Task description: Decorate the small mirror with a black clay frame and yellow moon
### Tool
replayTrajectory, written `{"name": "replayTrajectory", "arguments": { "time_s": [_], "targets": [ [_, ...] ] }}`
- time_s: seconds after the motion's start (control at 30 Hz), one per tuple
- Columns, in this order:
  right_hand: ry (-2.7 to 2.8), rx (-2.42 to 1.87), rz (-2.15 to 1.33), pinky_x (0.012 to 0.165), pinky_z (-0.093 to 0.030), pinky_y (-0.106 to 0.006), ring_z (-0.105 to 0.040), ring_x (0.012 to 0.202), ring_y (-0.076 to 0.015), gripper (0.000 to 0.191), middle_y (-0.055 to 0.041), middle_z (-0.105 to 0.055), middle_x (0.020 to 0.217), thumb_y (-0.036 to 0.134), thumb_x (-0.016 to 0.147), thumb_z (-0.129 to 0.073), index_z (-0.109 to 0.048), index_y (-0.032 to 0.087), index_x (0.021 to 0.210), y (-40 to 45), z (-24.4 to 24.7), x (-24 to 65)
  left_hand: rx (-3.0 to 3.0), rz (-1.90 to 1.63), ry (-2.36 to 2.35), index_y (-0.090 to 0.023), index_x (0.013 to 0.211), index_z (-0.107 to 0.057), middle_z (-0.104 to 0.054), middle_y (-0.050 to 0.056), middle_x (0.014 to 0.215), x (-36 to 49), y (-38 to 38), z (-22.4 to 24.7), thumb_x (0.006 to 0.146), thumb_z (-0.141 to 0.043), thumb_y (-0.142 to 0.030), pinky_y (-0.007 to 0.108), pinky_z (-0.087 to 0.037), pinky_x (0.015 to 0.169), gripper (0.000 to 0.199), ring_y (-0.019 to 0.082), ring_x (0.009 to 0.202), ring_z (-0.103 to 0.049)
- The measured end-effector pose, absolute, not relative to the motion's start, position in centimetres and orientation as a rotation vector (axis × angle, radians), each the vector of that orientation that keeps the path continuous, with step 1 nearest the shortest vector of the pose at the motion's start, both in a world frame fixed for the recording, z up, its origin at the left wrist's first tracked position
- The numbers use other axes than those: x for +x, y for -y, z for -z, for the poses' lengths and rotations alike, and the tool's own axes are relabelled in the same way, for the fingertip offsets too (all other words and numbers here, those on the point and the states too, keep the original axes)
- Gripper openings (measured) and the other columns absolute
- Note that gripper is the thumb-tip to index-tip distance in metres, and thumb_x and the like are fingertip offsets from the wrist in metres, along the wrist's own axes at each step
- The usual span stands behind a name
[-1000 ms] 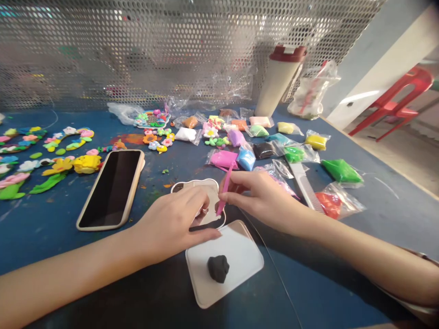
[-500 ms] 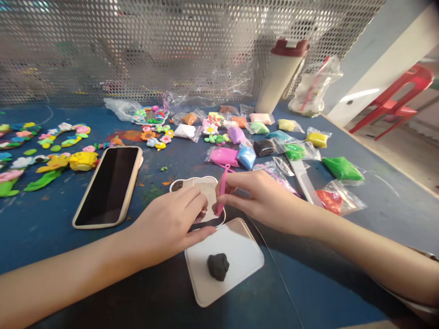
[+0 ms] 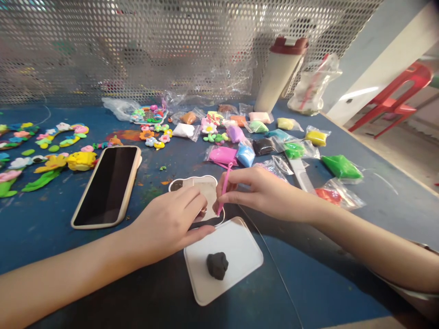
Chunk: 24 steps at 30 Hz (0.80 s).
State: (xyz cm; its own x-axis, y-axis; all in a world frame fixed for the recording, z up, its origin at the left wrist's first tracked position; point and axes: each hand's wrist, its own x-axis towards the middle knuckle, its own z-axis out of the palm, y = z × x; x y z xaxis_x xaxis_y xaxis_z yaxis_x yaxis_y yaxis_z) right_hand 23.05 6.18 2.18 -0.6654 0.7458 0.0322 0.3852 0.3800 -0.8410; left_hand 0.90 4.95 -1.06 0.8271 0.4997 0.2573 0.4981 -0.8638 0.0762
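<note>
My right hand point(image 3: 245, 188) pinches a thin pink plastic modelling tool point(image 3: 225, 185), its lower tip at the right edge of a small white-rimmed, wavy-edged plate point(image 3: 200, 181). Dark clay point(image 3: 213, 222) lies along the plate's near edge, with a dark patch at its upper left corner. My left hand point(image 3: 174, 217) holds this plate from the left, fingers curled over it and thumb stretched along its near side; the fingertips are partly hidden. Just in front, a lump of black clay point(image 3: 217, 265) sits on a white rectangular tray point(image 3: 236, 265).
A phone point(image 3: 108, 187) lies left, near colourful clay flowers point(image 3: 55, 162). Behind my hands are several bagged clays, such as a pink packet point(image 3: 222, 155), and a white comb point(image 3: 302, 176). A tumbler point(image 3: 281, 75) stands at the back by a perforated metal panel point(image 3: 137, 50).
The pink tool has tilted slightly, its top leaning further right, with my right hand shifting a little. My left hand and the black lump stay in place.
</note>
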Motion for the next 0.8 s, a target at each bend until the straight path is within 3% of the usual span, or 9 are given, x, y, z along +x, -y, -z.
{"name": "replayTrajectory", "arguments": {
  "time_s": [0.2, 0.57, 0.8],
  "targets": [
    [1.935, -0.929, -1.598, 0.077, -0.049, -0.031, -0.064, 0.081, -0.0163, 0.010, -0.0053, -0.068, 0.084, 0.022, 0.089, -0.056, -0.059, 0.014, 0.085, -7.4, -0.5, 23.4, 2.963, -0.429, -0.832, -0.013, 0.082, -0.055, -0.057, 0.007, 0.079, 1.0, -5.1, 1.2, 0.091, -0.050, -0.040, 0.029, -0.043, 0.054, 0.029, 0.019, 0.066, -0.053],
    [2.077, -0.841, -1.645, 0.062, -0.043, -0.023, -0.051, 0.066, -0.0092, 0.009, -0.0012, -0.063, 0.080, 0.021, 0.089, -0.056, -0.061, 0.014, 0.086, -8.7, -0.2, 23.8, 2.953, -0.431, -0.815, -0.012, 0.081, -0.056, -0.057, 0.007, 0.079, 0.8, -5.2, 1.2, 0.091, -0.050, -0.039, 0.029, -0.043, 0.055, 0.029, 0.019, 0.066, -0.054],
    [2.104, -0.830, -1.686, 0.063, -0.044, -0.024, -0.053, 0.067, -0.0098, 0.009, -0.0002, -0.063, 0.078, 0.022, 0.088, -0.058, -0.062, 0.014, 0.086, -9.6, 0.3, 23.7, 2.937, -0.412, -0.822, -0.012, 0.083, -0.056, -0.057, 0.008, 0.080, 0.9, -5.2, 1.3, 0.091, -0.049, -0.039, 0.030, -0.045, 0.057, 0.029, 0.020, 0.069, -0.055]
  ]
}}
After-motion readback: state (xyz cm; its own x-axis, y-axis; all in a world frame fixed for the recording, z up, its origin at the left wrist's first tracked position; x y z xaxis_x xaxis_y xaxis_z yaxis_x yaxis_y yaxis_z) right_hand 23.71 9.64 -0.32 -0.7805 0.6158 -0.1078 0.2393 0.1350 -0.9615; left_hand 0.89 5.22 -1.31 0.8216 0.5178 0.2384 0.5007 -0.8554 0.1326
